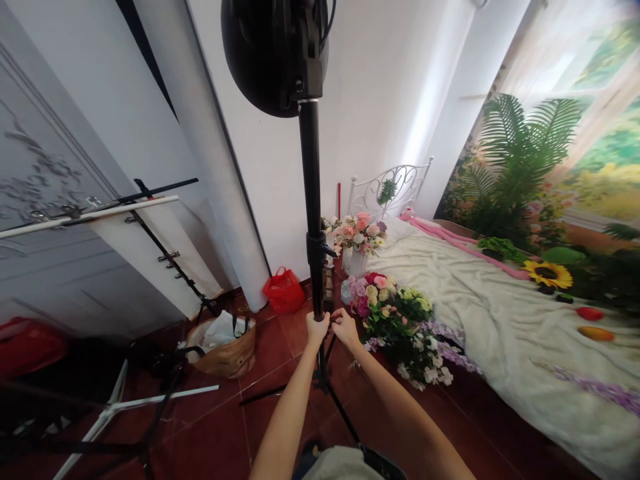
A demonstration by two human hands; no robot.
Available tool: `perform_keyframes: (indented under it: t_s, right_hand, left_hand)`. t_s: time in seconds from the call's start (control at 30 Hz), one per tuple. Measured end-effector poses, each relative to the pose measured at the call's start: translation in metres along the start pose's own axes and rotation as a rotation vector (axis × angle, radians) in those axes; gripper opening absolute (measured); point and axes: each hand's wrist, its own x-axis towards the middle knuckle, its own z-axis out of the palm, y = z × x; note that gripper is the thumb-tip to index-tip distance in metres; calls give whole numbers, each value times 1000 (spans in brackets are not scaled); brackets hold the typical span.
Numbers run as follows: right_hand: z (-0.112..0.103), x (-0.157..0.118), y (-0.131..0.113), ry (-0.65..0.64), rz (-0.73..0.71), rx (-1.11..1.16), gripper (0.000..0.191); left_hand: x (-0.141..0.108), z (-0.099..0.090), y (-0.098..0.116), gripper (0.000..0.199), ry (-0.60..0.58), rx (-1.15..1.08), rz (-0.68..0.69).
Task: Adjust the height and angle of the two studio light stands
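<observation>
Black stand (311,180): pole near-vertical, running upper to lower centre of frame. Black rounded housing (260,67): atop pole, upper centre. Left grip (318,327): nearer, wrapped around pole, lower centre. Right grip (345,328): just right of pole, fingers bent; cannot tell whether pinching anything. Collar knob (329,251): pole's right side, above both, untouched.

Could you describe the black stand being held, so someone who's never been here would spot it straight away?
Start at the bed on the right, then look left to mid-view. There a black stand rises from spread legs on red tiles. Unlike the white rail farther left, it carries a bulky black head and has a left hand wrapped around it.
</observation>
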Motion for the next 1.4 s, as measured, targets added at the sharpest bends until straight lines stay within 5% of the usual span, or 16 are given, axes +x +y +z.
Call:
perform_keyframes:
  t_s: [0.17,0.3,0.4,0.5,0.63,1.1,1.4]
  right_hand:
    - [-7,26,-23,-234,425,-251,11]
    - [-9,44,-32,-387,559,-294,14]
    - [-8,36,-30,-285,407,-324,16]
    - [-8,11,-22,-55,-42,-381,27]
    - [-8,-19,-12,-56,-382,-492,36]
    - [-12,-15,-1,-140,-415,-627,29]
    - [-36,10,-35,-370,-368,-859,19]
  left_hand:
    - [0,0,-2,24,-11,10,-4]
    - [0,0,-5,23,-22,6,-16]
    - [0,1,-6,22,-13,-8,-9]
    - [1,2,-7,21,1,-16,-5]
    - [1,2,-7,20,-2,-9,-2]
    - [1,0,-7,22,-40,32,17]
    - [0,-1,-6,22,-58,32,15]
